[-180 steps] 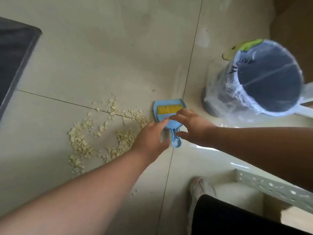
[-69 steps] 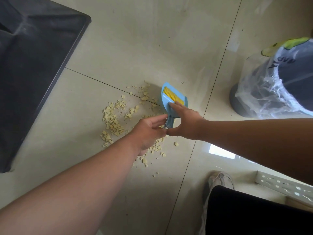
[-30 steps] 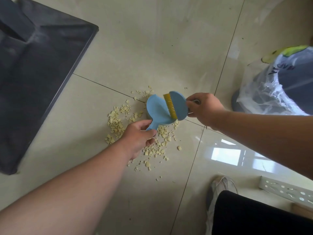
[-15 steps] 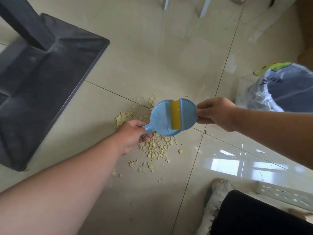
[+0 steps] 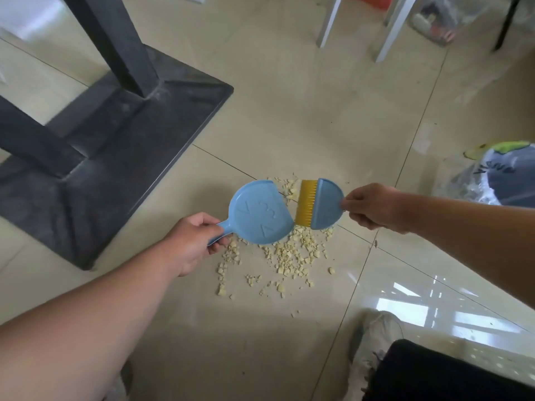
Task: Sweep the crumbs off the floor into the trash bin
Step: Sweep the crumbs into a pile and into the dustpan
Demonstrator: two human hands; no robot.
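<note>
A: Hands?
B: Left hand (image 5: 189, 243) grips blue dustpan (image 5: 259, 213) handle; right hand (image 5: 373, 206) pinches yellow-bristled brush (image 5: 320, 204).
A: Crumbs (image 5: 292, 253)?
B: Scattered on floor (image 5: 304, 117) beneath both tools. Trash bin (image 5: 503, 180) far right.

Tiled dining room: black table pedestal (image 5: 115, 134), white chair legs (image 5: 388, 30).

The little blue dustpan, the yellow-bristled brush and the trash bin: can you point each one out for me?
dustpan (image 5: 260, 212), head view, on the middle of its flat blue pan.
brush (image 5: 305, 206), head view, on its yellow bristles.
trash bin (image 5: 509, 186), head view, on its bag-lined rim at the right edge.
</note>
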